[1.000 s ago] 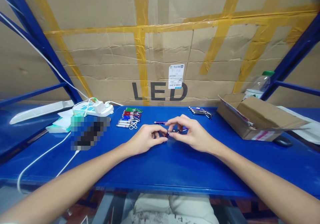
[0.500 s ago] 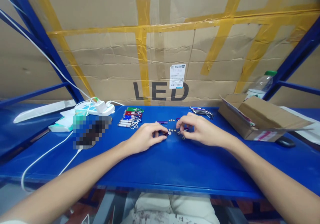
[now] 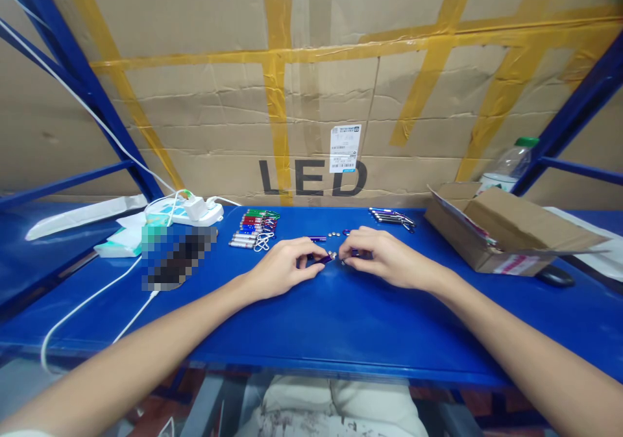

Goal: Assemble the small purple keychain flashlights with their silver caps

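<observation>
My left hand [image 3: 287, 267] is closed in a pinch around a small dark purple metal tube [image 3: 323, 259], which looks like a keychain flashlight body; its tip points right. Facing it, my right hand [image 3: 377, 257] has thumb and fingertips together on something small and shiny that I cannot make out. A few silver button cells [image 3: 333, 255] lie between the two hands, partly hidden. Behind them is a short row of button cells [image 3: 333, 234], with another purple tube [image 3: 318, 239] to its left. A purple part shows beneath my right fingers, mostly covered.
Several coloured keychain flashlights [image 3: 250, 229] with clips lie at the back left, and darker ones [image 3: 389, 217] at the back right. An open cardboard box [image 3: 487, 229] stands right, beside a black mouse [image 3: 556, 276]. Left are a power strip [image 3: 209, 214], white cables and a blurred-out phone [image 3: 180, 262].
My right hand has moved left, close to my left fingertips. The tube in my left hand now shows more at its tip, where a button cell was seen before.
</observation>
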`<move>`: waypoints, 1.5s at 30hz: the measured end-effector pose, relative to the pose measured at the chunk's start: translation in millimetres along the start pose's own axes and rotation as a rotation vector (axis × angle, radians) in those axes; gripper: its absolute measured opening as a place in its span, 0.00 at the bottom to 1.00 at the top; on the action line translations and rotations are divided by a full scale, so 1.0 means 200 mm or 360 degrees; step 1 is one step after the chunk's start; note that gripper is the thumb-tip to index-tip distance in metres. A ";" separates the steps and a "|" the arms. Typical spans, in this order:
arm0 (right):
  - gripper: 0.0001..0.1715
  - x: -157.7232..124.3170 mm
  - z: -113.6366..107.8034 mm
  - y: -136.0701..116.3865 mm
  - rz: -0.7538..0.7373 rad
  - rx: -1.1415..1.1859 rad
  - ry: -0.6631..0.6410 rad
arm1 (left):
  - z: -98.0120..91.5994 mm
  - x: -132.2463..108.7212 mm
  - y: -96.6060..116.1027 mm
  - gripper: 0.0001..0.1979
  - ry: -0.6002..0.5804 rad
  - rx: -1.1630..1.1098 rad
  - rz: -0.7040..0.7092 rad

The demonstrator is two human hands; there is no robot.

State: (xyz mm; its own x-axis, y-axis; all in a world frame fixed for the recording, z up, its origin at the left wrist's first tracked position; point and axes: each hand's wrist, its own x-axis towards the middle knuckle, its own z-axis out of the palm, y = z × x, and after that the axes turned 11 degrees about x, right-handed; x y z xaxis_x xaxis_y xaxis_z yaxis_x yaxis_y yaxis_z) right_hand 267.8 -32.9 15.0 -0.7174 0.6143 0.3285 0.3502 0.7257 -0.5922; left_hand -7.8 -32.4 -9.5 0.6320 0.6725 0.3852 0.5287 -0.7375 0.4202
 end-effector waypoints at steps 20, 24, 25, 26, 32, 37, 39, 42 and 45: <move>0.08 0.02 0.09 -0.04 -0.0044 0.0072 0.0319 | -0.01 0.00 0.03 0.09 0.0023 -0.0039 -0.0066; 0.08 0.02 0.09 -0.03 -0.0047 0.0072 0.0307 | 0.00 0.00 0.02 0.09 0.0036 -0.0037 -0.0050; 0.09 0.02 0.09 -0.03 -0.0054 0.0076 0.0304 | 0.00 0.00 0.02 0.09 0.0044 -0.0028 -0.0041; 0.08 0.02 0.10 -0.03 -0.0058 0.0079 0.0302 | 0.00 0.00 0.02 0.09 0.0054 -0.0014 -0.0031; 0.07 0.02 0.10 -0.04 -0.0094 0.0053 0.0287 | 0.00 0.00 0.01 0.11 0.0042 0.0057 0.0026; 0.07 0.02 0.11 -0.05 -0.0113 0.0070 0.0302 | -0.01 -0.01 0.01 0.11 0.0083 0.0259 0.0153; 0.07 0.02 0.12 -0.05 -0.0093 0.0114 0.0320 | -0.02 -0.02 0.01 0.11 0.0104 0.0356 0.0214; 0.07 0.02 0.13 -0.05 -0.0004 0.0253 0.0352 | -0.02 -0.02 0.01 0.12 0.0125 0.0496 0.0274; 0.09 0.04 0.15 -0.04 0.0143 0.0529 0.0390 | -0.02 -0.03 0.01 0.13 0.0173 0.0682 0.0359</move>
State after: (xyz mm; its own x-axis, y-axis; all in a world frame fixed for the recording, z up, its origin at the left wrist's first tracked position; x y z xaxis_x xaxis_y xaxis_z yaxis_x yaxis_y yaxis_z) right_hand 242.4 -43.0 0.4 -0.5146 0.7551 0.4062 0.1630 0.5512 -0.8183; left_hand -12.8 -36.9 -8.1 0.7068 0.4787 0.5207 0.5853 -0.8093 -0.0504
